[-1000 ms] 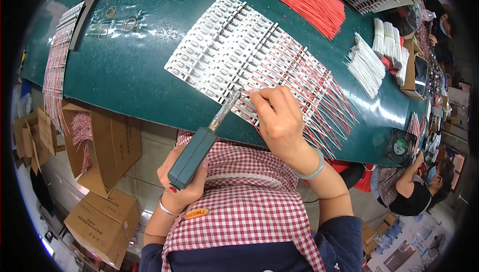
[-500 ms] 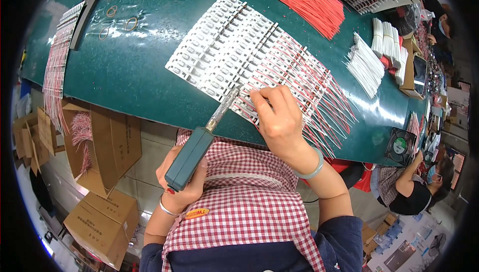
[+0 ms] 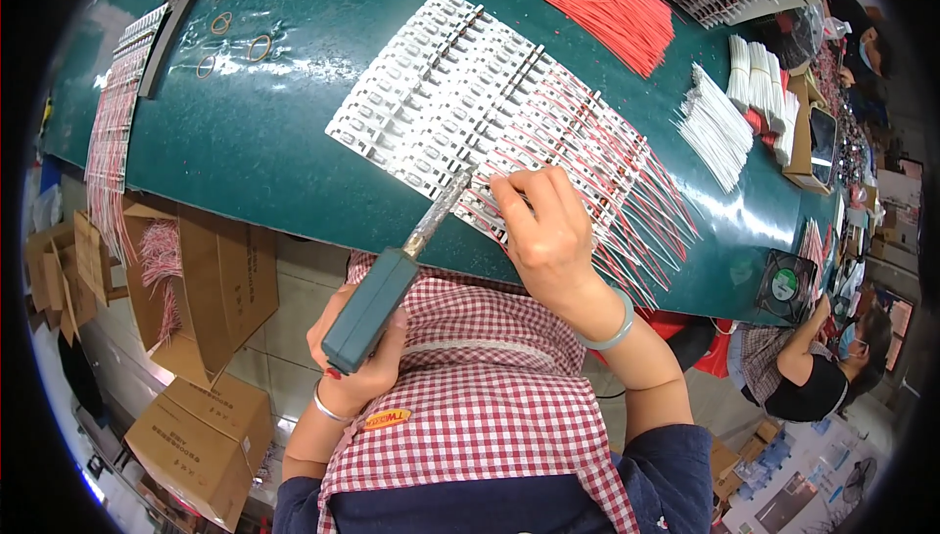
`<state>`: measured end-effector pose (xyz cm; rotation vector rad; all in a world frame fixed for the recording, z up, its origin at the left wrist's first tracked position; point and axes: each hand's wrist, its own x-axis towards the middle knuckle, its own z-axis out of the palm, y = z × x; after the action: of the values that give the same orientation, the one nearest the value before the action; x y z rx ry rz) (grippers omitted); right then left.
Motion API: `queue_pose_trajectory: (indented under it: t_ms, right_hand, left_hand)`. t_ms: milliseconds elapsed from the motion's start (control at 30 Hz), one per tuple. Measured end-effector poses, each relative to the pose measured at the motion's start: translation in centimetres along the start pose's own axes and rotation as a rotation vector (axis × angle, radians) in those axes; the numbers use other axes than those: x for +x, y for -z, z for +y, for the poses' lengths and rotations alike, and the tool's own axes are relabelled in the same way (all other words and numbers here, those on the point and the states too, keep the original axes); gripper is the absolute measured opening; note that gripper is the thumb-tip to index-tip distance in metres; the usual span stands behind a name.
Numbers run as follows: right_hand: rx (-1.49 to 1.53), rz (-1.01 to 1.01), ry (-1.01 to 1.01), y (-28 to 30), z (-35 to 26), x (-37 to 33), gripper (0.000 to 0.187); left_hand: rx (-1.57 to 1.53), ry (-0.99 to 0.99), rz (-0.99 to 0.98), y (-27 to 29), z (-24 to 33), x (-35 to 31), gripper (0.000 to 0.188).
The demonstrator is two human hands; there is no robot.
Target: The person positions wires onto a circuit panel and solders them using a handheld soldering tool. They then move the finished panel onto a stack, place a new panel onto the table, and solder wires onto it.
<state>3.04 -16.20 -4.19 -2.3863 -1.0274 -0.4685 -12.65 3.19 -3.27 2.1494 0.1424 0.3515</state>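
Observation:
My left hand (image 3: 389, 350) is wrapped round the green handle of a soldering iron (image 3: 370, 307). Its metal barrel slants up and right, and the tip meets the near edge of a white panel (image 3: 411, 93) made of rows of small slotted parts. Red and white wires (image 3: 646, 211) fan out from the panel's right part. Just right of the tip, my right hand (image 3: 550, 231) is closed in a pinch over the panel, thumb and forefinger together at a red wire. The fingertips partly hide what they hold.
Beyond the panel lie a red wire bundle (image 3: 612, 10) and white wire bundles (image 3: 717, 128). A wired strip (image 3: 113, 123) hangs over the table's left edge, near rubber bands (image 3: 258, 47). Cardboard boxes (image 3: 201, 441) stand below left. A small fan (image 3: 786, 284) and another person (image 3: 803, 368) are at right.
Hardly anything differs. Both hands and the iron's tip hold their places on the panel; the iron's handle has shifted very slightly.

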Motion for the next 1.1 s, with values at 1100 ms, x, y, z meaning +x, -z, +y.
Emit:
queue_pose_trajectory:
  t_ms: [1100]
  right_hand:
    - [0.014,-0.009,-0.056,0.0,-1.3,-0.7,0.03]
  left_hand:
    - [0.038,-0.013,-0.031,0.4,0.1,-0.7,0.02]
